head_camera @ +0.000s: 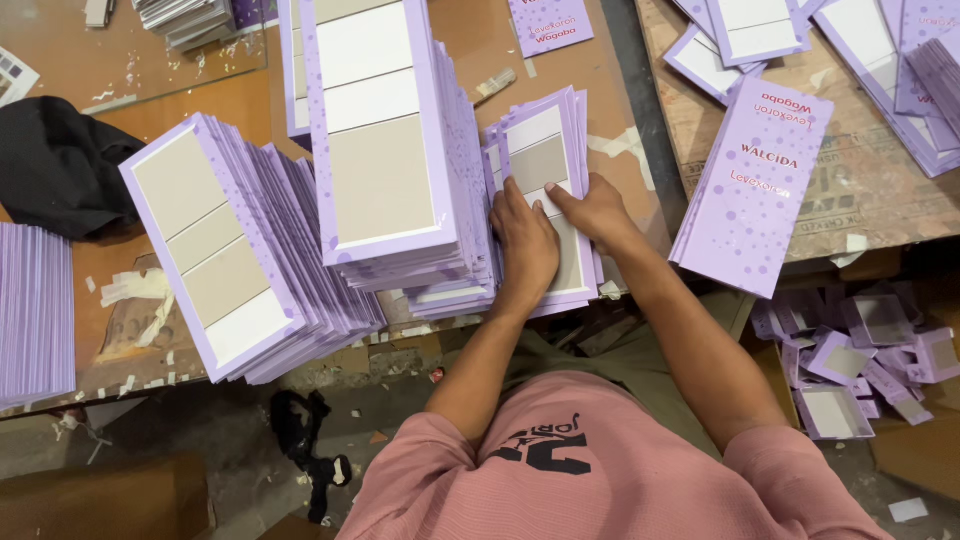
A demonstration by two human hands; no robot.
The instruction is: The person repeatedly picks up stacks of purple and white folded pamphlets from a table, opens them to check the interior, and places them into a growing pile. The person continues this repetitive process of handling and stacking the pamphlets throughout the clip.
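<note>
At nine o'clock a flat pile of lilac cards (35, 310) lies at the tabletop (105, 100) edge, with a black cloth (55, 165) above it. Next comes a leaning fanned stack (235, 250) of lilac sample cards with beige panels, then a tall squared stack (385, 140) at eleven to twelve o'clock; both look already gathered, so much of the sorting seems done.

At the centre, the small stack (545, 160) sits wedged just beside the tall one. The left hand (525, 250) lies flat on its lower half, fingers spread, pressing rather than clenched; the right hand (595, 210) rests on the card's right edge, its grip loose, fingertips nudging the top card square. This stack is low, so I judge it as the one being built.

At two o'clock more printed cards (755, 185) lean on a brown board (850, 190), and at four o'clock loose small lilac pieces (865, 355) lie in a heap, seemingly unsorted.

Room is tight: the near tabletop edge runs just below the hands, stacks overhang it, and the only open gap is the bare strip right of the small stack.
</note>
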